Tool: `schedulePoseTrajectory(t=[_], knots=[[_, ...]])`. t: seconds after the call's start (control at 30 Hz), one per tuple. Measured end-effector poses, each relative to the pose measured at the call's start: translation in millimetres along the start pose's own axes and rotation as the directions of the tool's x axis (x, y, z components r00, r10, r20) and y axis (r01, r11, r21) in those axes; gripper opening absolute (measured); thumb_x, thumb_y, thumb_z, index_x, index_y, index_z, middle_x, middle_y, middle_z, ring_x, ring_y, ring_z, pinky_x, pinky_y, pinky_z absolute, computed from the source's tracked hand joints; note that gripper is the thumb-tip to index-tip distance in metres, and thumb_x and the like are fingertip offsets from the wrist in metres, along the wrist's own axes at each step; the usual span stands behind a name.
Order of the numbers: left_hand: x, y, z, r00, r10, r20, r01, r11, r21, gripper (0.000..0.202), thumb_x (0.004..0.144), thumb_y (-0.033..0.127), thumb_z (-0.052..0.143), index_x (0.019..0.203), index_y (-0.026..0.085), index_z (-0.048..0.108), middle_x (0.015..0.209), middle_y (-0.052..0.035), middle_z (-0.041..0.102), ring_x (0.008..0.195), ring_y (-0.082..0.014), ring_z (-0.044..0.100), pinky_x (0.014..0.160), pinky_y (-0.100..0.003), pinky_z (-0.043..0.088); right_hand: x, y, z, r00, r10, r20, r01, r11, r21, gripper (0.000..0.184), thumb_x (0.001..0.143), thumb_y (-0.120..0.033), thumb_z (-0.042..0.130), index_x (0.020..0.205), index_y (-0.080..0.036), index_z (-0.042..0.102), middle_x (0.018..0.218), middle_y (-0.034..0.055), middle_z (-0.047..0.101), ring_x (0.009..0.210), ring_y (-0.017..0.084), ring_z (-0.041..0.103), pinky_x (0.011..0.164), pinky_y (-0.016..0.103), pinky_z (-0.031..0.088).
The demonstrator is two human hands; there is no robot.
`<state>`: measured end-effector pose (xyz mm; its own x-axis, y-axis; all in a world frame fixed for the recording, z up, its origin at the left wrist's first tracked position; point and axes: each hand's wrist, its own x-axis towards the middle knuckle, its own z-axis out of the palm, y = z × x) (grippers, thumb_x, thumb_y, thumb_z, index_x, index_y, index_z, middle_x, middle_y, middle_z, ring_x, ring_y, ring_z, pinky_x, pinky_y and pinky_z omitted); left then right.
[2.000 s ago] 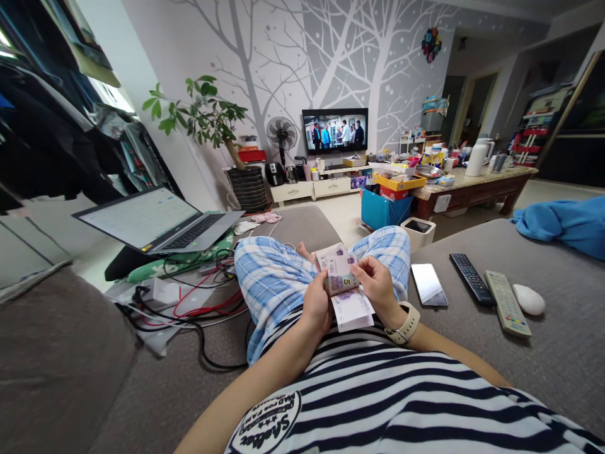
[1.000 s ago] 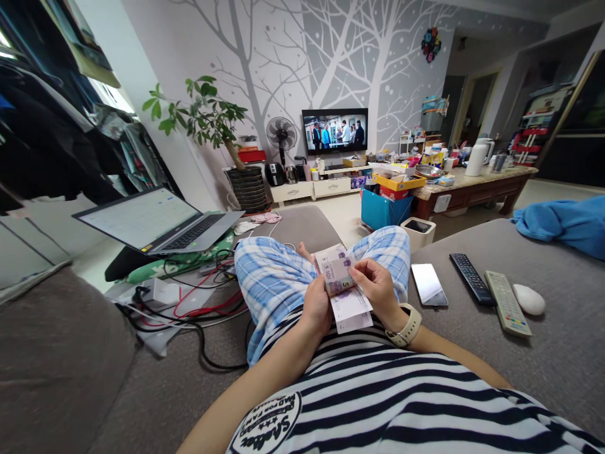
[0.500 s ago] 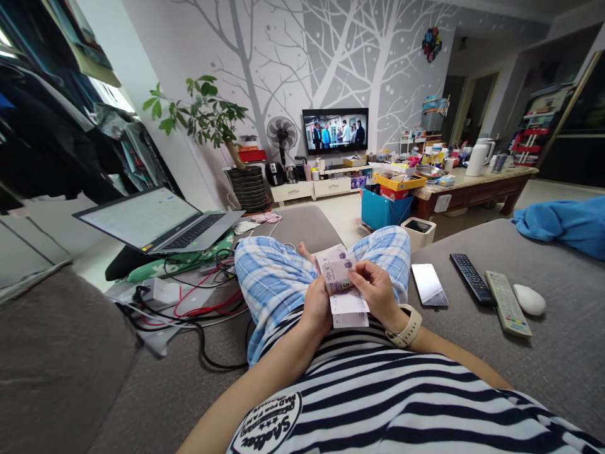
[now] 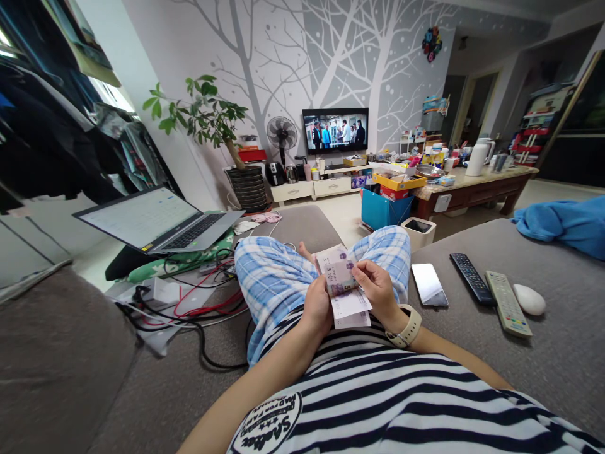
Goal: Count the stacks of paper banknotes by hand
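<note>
A small stack of purple-and-white banknotes marked with a 5 is held over my lap, between my crossed legs in blue plaid trousers. My left hand is closed around the left edge of the stack. With thumb and fingers, my right hand pinches the right edge of an upper note. Lower notes fan out below both hands, toward my striped shirt. A cream watch is on my right wrist. How many notes there are, I cannot tell.
To my right on the grey sofa lie a phone, a black remote, a beige remote and a white mouse. An open laptop and tangled cables are at my left. A white bin stands ahead.
The upper note pinched by my right hand has lifted and bent slightly, and the lower notes have shifted a little to the right. My left hand stays in place.
</note>
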<state>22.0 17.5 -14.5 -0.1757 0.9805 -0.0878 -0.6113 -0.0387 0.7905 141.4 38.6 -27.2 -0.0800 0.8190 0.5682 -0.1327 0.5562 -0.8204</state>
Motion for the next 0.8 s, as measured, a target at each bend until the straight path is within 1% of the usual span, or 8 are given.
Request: schedulePoseTrajectory(t=[0.13, 0.27, 0.43, 0.5, 0.67, 0.8], knots=[[0.4, -0.9, -1.3, 1.0, -0.002, 0.016, 0.002, 1.0, 0.011, 0.02, 0.062, 0.026, 0.066, 0.077, 0.013, 0.068, 0.079, -0.008, 0.075, 0.089, -0.0306, 0.071, 0.079, -0.04, 0.056, -0.1, -1.2, 0.1, 1.0, -0.007, 0.003, 0.007, 1.0, 0.007, 0.025, 0.089, -0.04, 0.059, 0.074, -0.019, 0.06, 0.065, -0.0014, 0.055, 0.061, 0.014, 0.047, 0.057, 0.027, 0.038], [3.0, -3.6, -5.1, 0.999, 0.036, 0.028, -0.036, 0.999, 0.02, 0.02, 0.066, 0.028, 0.068, 0.079, 0.013, 0.069, 0.081, -0.0086, 0.076, 0.091, -0.03, 0.071, 0.081, -0.039, 0.056, -0.8, -1.2, -0.5, 1.0, -0.01, -0.006, 0.01, 1.0, 0.023, 0.027, 0.089, -0.043, 0.059, 0.074, -0.02, 0.06, 0.063, -0.0019, 0.053, 0.059, 0.014, 0.046, 0.056, 0.027, 0.037], [5.4, -6.0, -6.5, 0.999, 0.037, -0.012, -0.037, 0.999, -0.007, 0.023, 0.071, 0.027, 0.067, 0.087, 0.012, 0.07, 0.086, -0.01, 0.077, 0.094, -0.0279, 0.072, 0.087, -0.038, 0.055, -0.7, 0.2, -1.2, 1.0, 0.007, -0.012, -0.007, 0.999, 0.054, 0.036, 0.092, -0.05, 0.052, 0.075, -0.021, 0.062, 0.057, -0.0015, 0.055, 0.054, 0.015, 0.048, 0.059, 0.029, 0.041], [5.0, -5.7, -5.6, 0.999, 0.03, -0.022, -0.03, 0.999, -0.016, 0.022, 0.071, 0.026, 0.067, 0.088, 0.012, 0.07, 0.088, -0.0103, 0.077, 0.094, -0.028, 0.072, 0.088, -0.039, 0.055, 0.2, 1.2, -1.4, 1.0, 0.02, -0.024, -0.019, 0.999, 0.04, 0.034, 0.091, -0.049, 0.054, 0.074, -0.021, 0.061, 0.056, -0.0018, 0.055, 0.054, 0.015, 0.049, 0.059, 0.029, 0.041], [4.7, -5.2, -5.2, 0.999, 0.039, -0.026, -0.04, 0.999, -0.019, 0.021, 0.072, 0.025, 0.066, 0.088, 0.012, 0.07, 0.088, -0.0104, 0.077, 0.094, -0.0277, 0.072, 0.09, -0.039, 0.054, 4.0, 4.5, -1.8, 0.993, 0.089, -0.071, -0.09, 0.996, -0.001, 0.03, 0.084, -0.045, 0.065, 0.07, -0.021, 0.056, 0.058, -0.0037, 0.05, 0.054, 0.013, 0.046, 0.053, 0.027, 0.037], [4.5, -4.2, -6.6, 0.999, 0.04, 0.008, -0.04, 0.999, 0.003, 0.019, 0.071, 0.026, 0.068, 0.084, 0.013, 0.072, 0.086, -0.0098, 0.077, 0.092, -0.0277, 0.072, 0.089, -0.039, 0.054, 7.2, 7.9, -1.8, 0.991, 0.115, -0.07, -0.115, 0.993, 0.0, 0.03, 0.081, -0.046, 0.067, 0.07, -0.02, 0.055, 0.062, -0.0031, 0.053, 0.057, 0.013, 0.047, 0.054, 0.026, 0.04]])
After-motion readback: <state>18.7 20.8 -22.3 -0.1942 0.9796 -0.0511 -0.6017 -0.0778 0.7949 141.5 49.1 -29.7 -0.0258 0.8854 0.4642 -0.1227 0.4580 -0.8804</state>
